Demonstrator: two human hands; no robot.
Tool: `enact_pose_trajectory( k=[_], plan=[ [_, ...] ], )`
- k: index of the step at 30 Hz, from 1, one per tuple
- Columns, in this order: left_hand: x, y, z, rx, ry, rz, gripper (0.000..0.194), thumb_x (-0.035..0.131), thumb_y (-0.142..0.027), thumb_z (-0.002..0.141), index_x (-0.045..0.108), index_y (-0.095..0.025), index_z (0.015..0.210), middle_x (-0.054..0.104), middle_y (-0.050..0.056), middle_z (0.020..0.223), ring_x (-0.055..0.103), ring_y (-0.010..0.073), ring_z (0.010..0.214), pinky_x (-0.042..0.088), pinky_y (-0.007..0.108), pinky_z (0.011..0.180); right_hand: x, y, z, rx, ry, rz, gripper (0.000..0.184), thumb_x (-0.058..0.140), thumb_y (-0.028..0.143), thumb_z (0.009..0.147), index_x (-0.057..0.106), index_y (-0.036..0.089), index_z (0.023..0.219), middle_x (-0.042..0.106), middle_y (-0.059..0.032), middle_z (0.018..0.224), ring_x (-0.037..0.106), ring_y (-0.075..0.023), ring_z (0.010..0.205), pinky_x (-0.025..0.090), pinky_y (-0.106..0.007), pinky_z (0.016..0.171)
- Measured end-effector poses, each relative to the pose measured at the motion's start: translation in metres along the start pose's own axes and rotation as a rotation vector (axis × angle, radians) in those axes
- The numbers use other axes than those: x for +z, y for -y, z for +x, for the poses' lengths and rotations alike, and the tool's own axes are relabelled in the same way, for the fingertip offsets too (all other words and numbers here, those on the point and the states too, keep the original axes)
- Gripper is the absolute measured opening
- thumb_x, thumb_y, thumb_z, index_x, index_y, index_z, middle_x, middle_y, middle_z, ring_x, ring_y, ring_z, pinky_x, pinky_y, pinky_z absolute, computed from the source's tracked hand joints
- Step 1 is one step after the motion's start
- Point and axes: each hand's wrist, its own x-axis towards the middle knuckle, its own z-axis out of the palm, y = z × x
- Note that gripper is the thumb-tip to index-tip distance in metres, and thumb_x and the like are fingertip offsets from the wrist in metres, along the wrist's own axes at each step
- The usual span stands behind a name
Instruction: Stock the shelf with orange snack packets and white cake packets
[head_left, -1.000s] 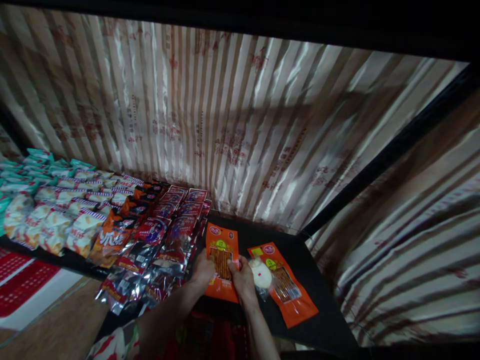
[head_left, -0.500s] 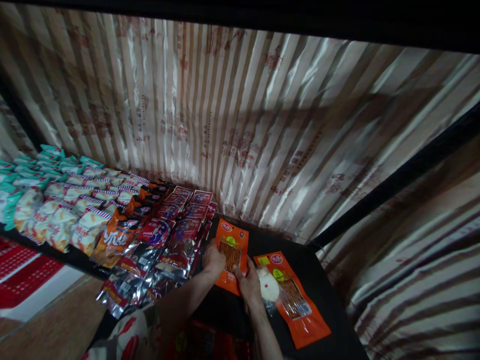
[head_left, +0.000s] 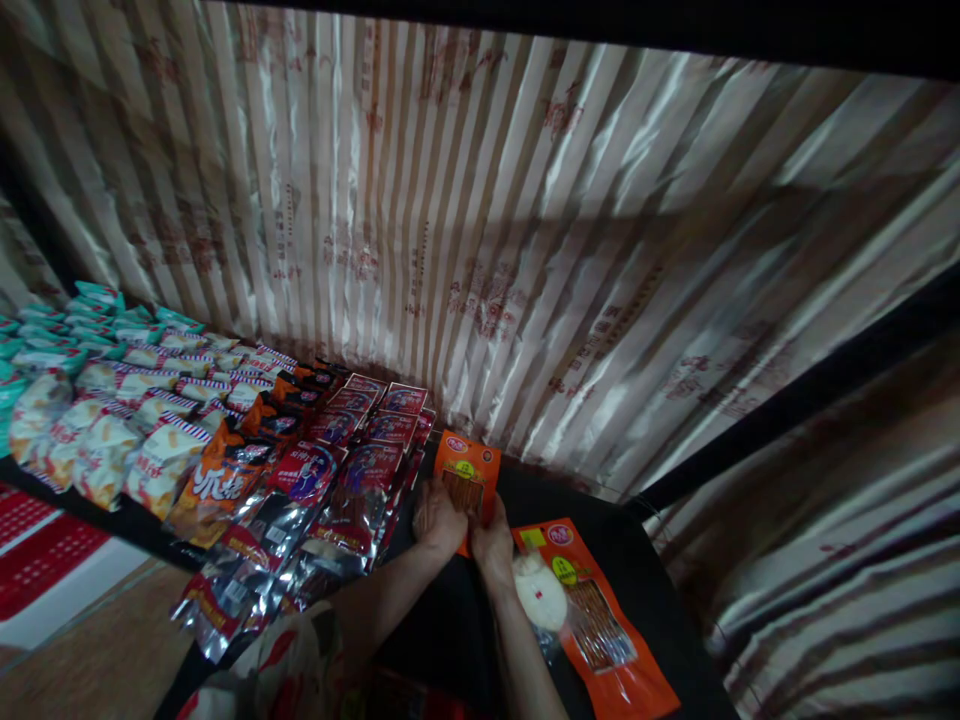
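Both my hands grip an orange snack packet (head_left: 466, 465) with a clear window showing brown sticks, near the back of the black shelf. My left hand (head_left: 441, 520) covers its lower left part, fingers closed over it. On its lower right edge, my right hand (head_left: 491, 540) is closed too; some fingertips are hidden behind the packet. Right of my right hand lies a like orange packet (head_left: 600, 620), flat and slanted. A clear bag with a round white piece (head_left: 541, 597) lies against that packet's left side. Left of my hands are stacked dark red packets (head_left: 367, 475).
Farther left stand rows of orange bags (head_left: 223, 478), white snack bags (head_left: 163, 460) and teal bags (head_left: 49, 335). A striped foil sheet (head_left: 465, 220) hangs behind. A black post (head_left: 810, 390) slants along the right, and a red-and-white crate (head_left: 60, 570) sits low at left.
The held packet has moved slightly back toward the foil sheet, both hands still on it. My left hand covers more of its window. The camera view has shifted a little.
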Motion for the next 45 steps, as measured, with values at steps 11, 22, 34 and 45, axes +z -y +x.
enact_pose_trajectory(
  k=[11, 22, 34, 45],
  plan=[
    [0.014, 0.007, 0.013, 0.114, -0.072, 0.116, 0.055, 0.049, -0.024, 0.079, 0.039, -0.009, 0.131, 0.035, 0.016, 0.140, 0.032, 0.0249, 0.130, 0.027, 0.034, 0.107, 0.002, 0.010, 0.017, -0.034, 0.018, -0.042, 0.057, 0.044, 0.031, 0.076, 0.041, 0.015, 0.131, 0.065, -0.0119, 0.109, 0.062, -0.0247, 0.098, 0.046, -0.032, 0.080],
    [0.021, 0.010, 0.018, 0.146, -0.088, 0.184, 0.054, 0.045, -0.023, 0.079, 0.040, -0.011, 0.131, 0.033, 0.013, 0.143, 0.028, 0.0271, 0.132, 0.025, 0.039, 0.107, 0.012, 0.010, 0.040, -0.025, 0.012, -0.099, 0.059, 0.047, 0.028, 0.075, 0.040, 0.013, 0.132, 0.065, -0.0131, 0.109, 0.063, -0.0239, 0.096, 0.046, -0.031, 0.079],
    [0.024, 0.015, 0.022, 0.220, -0.104, 0.219, 0.048, 0.038, -0.024, 0.084, 0.045, -0.007, 0.129, 0.033, 0.013, 0.144, 0.016, 0.0250, 0.137, 0.016, 0.038, 0.113, 0.018, 0.012, 0.048, -0.061, 0.016, -0.139, 0.055, 0.046, 0.025, 0.076, 0.043, 0.012, 0.129, 0.063, -0.0125, 0.112, 0.062, -0.0235, 0.098, 0.045, -0.030, 0.082],
    [0.027, 0.022, 0.025, 0.258, -0.097, 0.292, 0.049, 0.033, -0.027, 0.087, 0.043, -0.009, 0.131, 0.035, 0.010, 0.143, 0.012, 0.0234, 0.138, 0.012, 0.037, 0.114, 0.024, 0.011, 0.046, -0.103, -0.057, -0.217, 0.060, 0.044, 0.025, 0.078, 0.036, 0.013, 0.136, 0.060, -0.0129, 0.107, 0.062, -0.0222, 0.090, 0.045, -0.031, 0.080]
  ],
)
